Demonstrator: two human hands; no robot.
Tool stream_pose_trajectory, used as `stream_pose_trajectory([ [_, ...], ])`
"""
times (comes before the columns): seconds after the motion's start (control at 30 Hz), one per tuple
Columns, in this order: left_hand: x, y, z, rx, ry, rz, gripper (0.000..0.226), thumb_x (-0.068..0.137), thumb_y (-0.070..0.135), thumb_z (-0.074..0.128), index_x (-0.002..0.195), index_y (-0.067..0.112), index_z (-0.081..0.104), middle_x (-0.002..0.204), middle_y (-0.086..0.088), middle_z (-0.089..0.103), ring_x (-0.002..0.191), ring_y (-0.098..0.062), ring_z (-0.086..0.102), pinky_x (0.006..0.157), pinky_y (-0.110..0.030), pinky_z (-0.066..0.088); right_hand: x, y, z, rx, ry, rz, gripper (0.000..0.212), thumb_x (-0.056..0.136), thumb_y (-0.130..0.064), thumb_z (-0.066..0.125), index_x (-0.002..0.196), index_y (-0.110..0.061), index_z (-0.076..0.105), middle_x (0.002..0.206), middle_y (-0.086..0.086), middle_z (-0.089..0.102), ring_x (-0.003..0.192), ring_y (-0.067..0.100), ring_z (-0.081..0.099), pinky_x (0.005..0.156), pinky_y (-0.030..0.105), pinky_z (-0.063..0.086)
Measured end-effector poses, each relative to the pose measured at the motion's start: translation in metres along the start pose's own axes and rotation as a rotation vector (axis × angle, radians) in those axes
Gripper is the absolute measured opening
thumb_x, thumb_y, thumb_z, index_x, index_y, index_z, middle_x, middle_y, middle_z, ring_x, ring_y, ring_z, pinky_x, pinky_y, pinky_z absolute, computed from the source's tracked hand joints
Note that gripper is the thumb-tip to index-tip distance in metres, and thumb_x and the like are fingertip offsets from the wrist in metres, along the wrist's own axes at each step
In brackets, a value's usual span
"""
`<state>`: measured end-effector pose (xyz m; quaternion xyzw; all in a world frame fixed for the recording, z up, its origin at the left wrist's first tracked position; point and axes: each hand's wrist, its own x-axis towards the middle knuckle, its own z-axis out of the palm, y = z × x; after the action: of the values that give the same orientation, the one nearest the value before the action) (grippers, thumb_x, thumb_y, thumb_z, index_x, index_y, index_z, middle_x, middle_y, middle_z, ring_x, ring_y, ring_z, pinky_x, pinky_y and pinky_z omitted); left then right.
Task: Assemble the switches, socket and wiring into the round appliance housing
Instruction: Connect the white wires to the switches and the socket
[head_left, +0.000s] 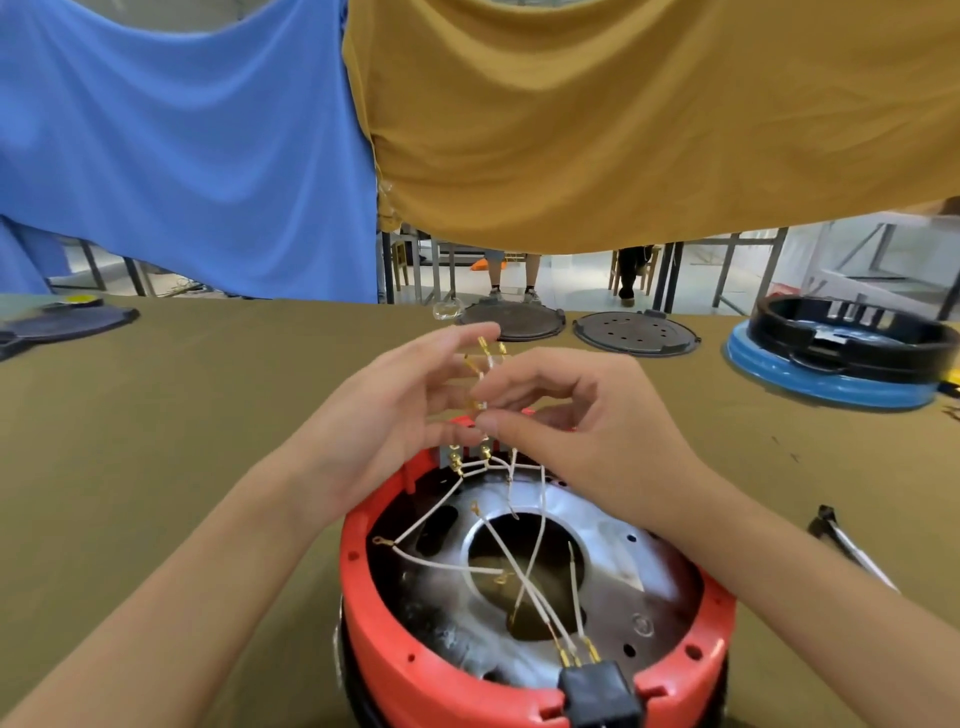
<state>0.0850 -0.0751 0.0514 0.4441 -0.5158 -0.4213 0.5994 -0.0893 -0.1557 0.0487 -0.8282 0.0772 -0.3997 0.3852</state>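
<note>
At 6 o'clock on the olive table (182, 415), round red housing (395, 660), open side up, metal plate with a central hole inside. At its 6 o'clock rim, black socket (597, 691), three brass-tipped white wires (524, 577) fanning from it across the hole. At its 12 o'clock rim, grey switch block (470, 452) with brass terminals and more white leads. Directly above that rim, both hands meeting over a bunch of wire ends with brass connectors (485, 348). Left hand (384, 415) coming in from 8 o'clock, fingers loosely curled, tips touching the bunch; a true grip cannot be told. Right hand (587, 415) from 4 o'clock, thumb and forefinger pinching a wire end at the bunch's base.

At 3 o'clock near the table edge, a metal tool with a black handle (841, 540). At 1 o'clock, two dark round plates (634, 332); at 2 o'clock, a black ring on a blue base (810, 379). At 10 o'clock, a dark flat part (67, 322). Across 12 o'clock, hanging blue cloth (182, 145) and mustard cloth (623, 114).
</note>
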Motion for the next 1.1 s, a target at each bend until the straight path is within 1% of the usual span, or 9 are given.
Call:
stream_pose_trajectory([
  [0.1, 0.001, -0.002, -0.001, 0.051, 0.055, 0.025, 0.031, 0.095, 0.026, 0.060, 0.123, 0.014, 0.066, 0.110, -0.013, 0.070, 0.100, -0.028, 0.067, 0.087, -0.039, 0.057, -0.001, -0.003, -0.001, 0.156, 0.033, -0.005, 0.015, 0.086, 0.003, 0.072, 0.099, -0.004, 0.071, 0.088, 0.011, 0.075, 0.083, 0.025, 0.073, 0.075, 0.047, 0.061],
  [0.23, -0.001, 0.000, -0.005, 0.175, 0.200, 0.083, 0.021, 0.077, 0.025, 0.071, 0.093, 0.011, 0.071, 0.082, -0.008, 0.073, 0.075, -0.018, 0.067, 0.072, -0.030, 0.057, 0.003, -0.003, -0.008, 0.364, 0.273, 0.202, 0.008, 0.091, -0.003, 0.066, 0.098, -0.004, 0.068, 0.086, 0.012, 0.075, 0.075, 0.022, 0.073, 0.065, 0.029, 0.060],
  [0.33, -0.002, 0.003, -0.008, 0.218, 0.148, 0.076, 0.020, 0.075, 0.029, 0.073, 0.087, 0.014, 0.075, 0.080, -0.008, 0.073, 0.071, -0.015, 0.067, 0.066, -0.023, 0.056, 0.007, 0.005, -0.011, 0.355, 0.363, 0.377, 0.006, 0.093, -0.009, 0.066, 0.094, -0.004, 0.069, 0.082, 0.010, 0.071, 0.068, 0.018, 0.070, 0.061, 0.027, 0.058],
  [0.43, -0.002, 0.002, -0.006, 0.145, 0.094, 0.043, 0.014, 0.075, 0.026, 0.073, 0.084, 0.016, 0.077, 0.080, -0.008, 0.073, 0.069, -0.013, 0.067, 0.065, -0.021, 0.056, 0.008, 0.008, -0.011, 0.416, 0.367, 0.408, 0.012, 0.091, -0.004, 0.067, 0.103, -0.006, 0.068, 0.078, 0.008, 0.071, 0.065, 0.016, 0.069, 0.060, 0.028, 0.059],
  [0.5, -0.002, 0.003, -0.006, 0.064, 0.096, 0.042, 0.015, 0.075, 0.023, 0.072, 0.084, 0.012, 0.077, 0.078, -0.009, 0.073, 0.067, -0.012, 0.067, 0.063, -0.020, 0.055, 0.007, 0.008, -0.013, 0.427, 0.346, 0.406, 0.020, 0.091, -0.002, 0.067, 0.109, -0.008, 0.067, 0.079, 0.010, 0.072, 0.064, 0.018, 0.068, 0.060, 0.028, 0.059],
  [0.73, -0.001, 0.002, -0.013, 0.047, 0.108, 0.050, 0.015, 0.079, 0.022, 0.069, 0.087, 0.012, 0.078, 0.079, -0.008, 0.073, 0.068, -0.012, 0.067, 0.064, -0.020, 0.056, 0.009, 0.007, -0.027, 0.418, 0.204, 0.511, 0.011, 0.086, -0.001, 0.071, 0.096, 0.000, 0.073, 0.086, 0.021, 0.073, 0.066, 0.018, 0.069, 0.060, 0.024, 0.058],
  [0.93, -0.002, 0.002, -0.018, 0.283, 0.072, 0.032, 0.021, 0.077, 0.030, 0.074, 0.095, 0.020, 0.079, 0.084, -0.005, 0.074, 0.078, -0.015, 0.068, 0.072, -0.023, 0.056, 0.009, 0.005, -0.047, 0.473, 0.023, 0.582, 0.014, 0.074, -0.005, 0.074, 0.088, -0.004, 0.073, 0.076, 0.015, 0.070, 0.063, 0.018, 0.068, 0.058, 0.024, 0.058],
  [1.03, -0.001, 0.001, -0.016, 0.393, 0.086, 0.061, 0.018, 0.074, 0.032, 0.076, 0.089, 0.021, 0.079, 0.081, -0.004, 0.076, 0.074, -0.011, 0.069, 0.065, -0.018, 0.053, 0.007, 0.004, -0.043, 0.345, -0.039, 0.554, 0.010, 0.080, -0.004, 0.075, 0.089, -0.004, 0.071, 0.079, 0.015, 0.070, 0.067, 0.021, 0.070, 0.062, 0.025, 0.059],
  [1.1, -0.001, -0.001, -0.013, 0.426, 0.065, 0.059, 0.017, 0.076, 0.033, 0.076, 0.086, 0.020, 0.078, 0.081, -0.003, 0.076, 0.072, -0.010, 0.069, 0.063, -0.016, 0.051, 0.004, 0.002, -0.037, 0.152, -0.049, 0.468, 0.023, 0.079, -0.009, 0.080, 0.097, -0.007, 0.065, 0.089, 0.005, 0.074, 0.068, 0.021, 0.071, 0.063, 0.025, 0.059],
])
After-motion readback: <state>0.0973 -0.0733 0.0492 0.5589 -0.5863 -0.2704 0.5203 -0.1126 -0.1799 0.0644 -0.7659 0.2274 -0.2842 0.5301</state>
